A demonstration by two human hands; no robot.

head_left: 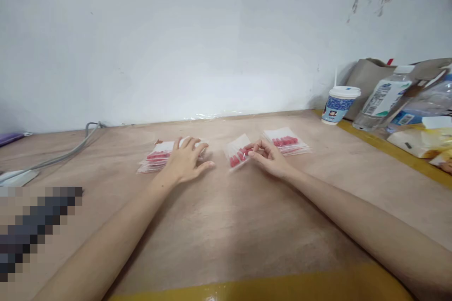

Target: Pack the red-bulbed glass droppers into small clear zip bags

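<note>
My left hand (187,157) lies over the right side of a stack of clear packets (154,161) with red pieces inside, its fingers spread. A single clear packet (236,155) with a row of red, capsule-like pieces is tilted near the middle of the table. My right hand (270,157) pinches the right edge of that packet between thumb and fingers. Just behind the right hand sits another stack of packets (287,141), the top one showing its red pieces. What lies under the left palm is hidden.
On the right stand a paper cup (337,106) with a straw, a plastic bottle (384,99) and a grey bag (363,80). Yellow tape (399,148) runs along the table. A grey cable (67,153) crosses the left side; a pixelated dark object (38,225) lies nearer.
</note>
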